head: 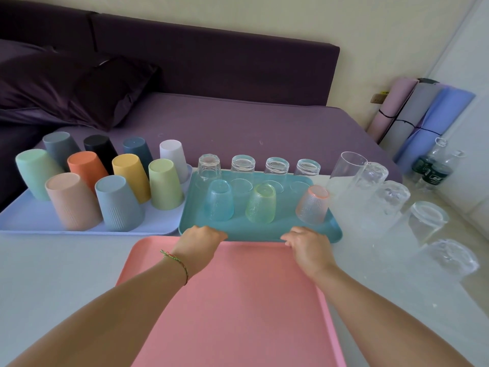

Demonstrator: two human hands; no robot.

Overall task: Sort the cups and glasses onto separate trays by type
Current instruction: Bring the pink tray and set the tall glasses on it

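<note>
white table (53, 274): l hand (201, 241), r hand (308, 243) grip teal tray (264, 229) near rim, over pink tray (238, 300).

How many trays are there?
3. A lavender tray on the left with plastic cups, a teal tray in the middle with glasses, a pink tray nearest.

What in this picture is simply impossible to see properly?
Head view:
- Fingertips of the left hand and right hand: tucked under, so which they grip, teal tray or pink tray, is unclear.
- Pink tray's near end: cut off by the bottom edge.
- Labels on the water bottles: too small to read.
- Outlines of the clear glasses at right: washed out against the white table.
</note>
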